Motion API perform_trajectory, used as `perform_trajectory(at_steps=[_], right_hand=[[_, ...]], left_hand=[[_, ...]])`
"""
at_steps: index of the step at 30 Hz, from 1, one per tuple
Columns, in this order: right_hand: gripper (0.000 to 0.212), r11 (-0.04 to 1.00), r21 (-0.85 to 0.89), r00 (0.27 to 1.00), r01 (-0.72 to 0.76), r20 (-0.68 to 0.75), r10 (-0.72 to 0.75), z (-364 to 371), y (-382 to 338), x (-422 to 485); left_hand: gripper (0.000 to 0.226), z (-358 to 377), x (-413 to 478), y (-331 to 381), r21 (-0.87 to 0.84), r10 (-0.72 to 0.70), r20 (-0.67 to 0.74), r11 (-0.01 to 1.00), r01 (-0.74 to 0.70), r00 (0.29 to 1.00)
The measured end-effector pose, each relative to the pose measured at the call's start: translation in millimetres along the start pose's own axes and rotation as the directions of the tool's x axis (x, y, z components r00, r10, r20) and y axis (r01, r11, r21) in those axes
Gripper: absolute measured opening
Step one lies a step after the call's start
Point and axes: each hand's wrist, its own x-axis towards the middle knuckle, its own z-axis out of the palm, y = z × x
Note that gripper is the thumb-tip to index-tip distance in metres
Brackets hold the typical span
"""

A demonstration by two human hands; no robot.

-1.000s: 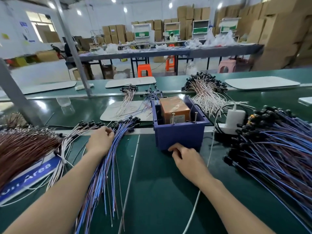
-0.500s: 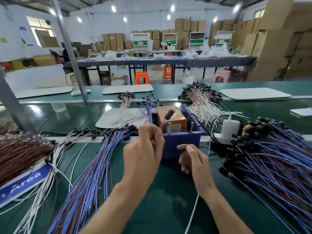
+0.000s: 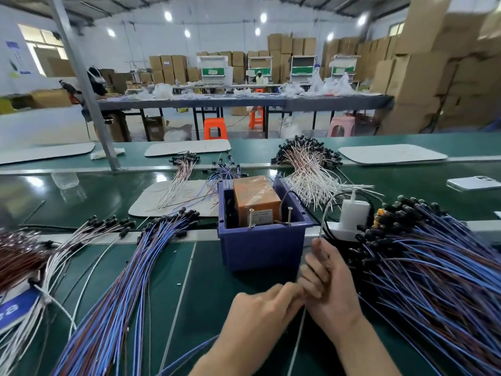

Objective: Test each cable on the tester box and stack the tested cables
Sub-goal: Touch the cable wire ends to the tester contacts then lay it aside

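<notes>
Before tester box (image 3: 256, 198) | left hand (image 3: 260, 313), right hand (image 3: 329, 294) touching | blue sign (image 3: 10, 310): "ea"

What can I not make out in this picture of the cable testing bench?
All in the head view:
What the left hand and right hand hold, if anything: their fingers cover each other where they meet.
The label on the orange tester: too small to read.
The blue sign: cut off by the left edge.
The right cable pile: runs past the right edge.

Blue tester box (image 3: 261, 248) between cable piles (image 3: 116, 294)
</notes>
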Motion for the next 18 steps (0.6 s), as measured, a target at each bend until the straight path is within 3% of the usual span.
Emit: perform_trajectory(at_steps=[5,11,15,18], right_hand=[[0.022,0.996,0.041,0.996,-0.074,0.056,0.072,-11.9,-16.9,-4.5],[0.021,0.994,-0.071,0.993,-0.083,0.077,0.089,-8.0,-18.4,-9.3],[0.026,0.976,-0.177,0.988,-0.128,0.061,0.141,-6.7,-15.9,-9.4],[0.032,0.963,-0.218,0.984,-0.16,0.039,0.172,-9.7,-11.6,-7.6]], left_hand=[[0.019,-12.1,-3.4,-32.0,0.149,-0.013,-0.182,0.988,0.041,0.983],[0.036,-30.4,-12.9,-74.6,0.336,-0.173,-0.412,0.884,0.325,0.895],[0.023,-34.5,-13.7,-81.8,0.316,-0.191,-0.44,0.882,0.35,0.878],[0.025,-33.4,-12.4,-72.7,0.186,-0.246,-0.482,0.909,0.372,0.841]])
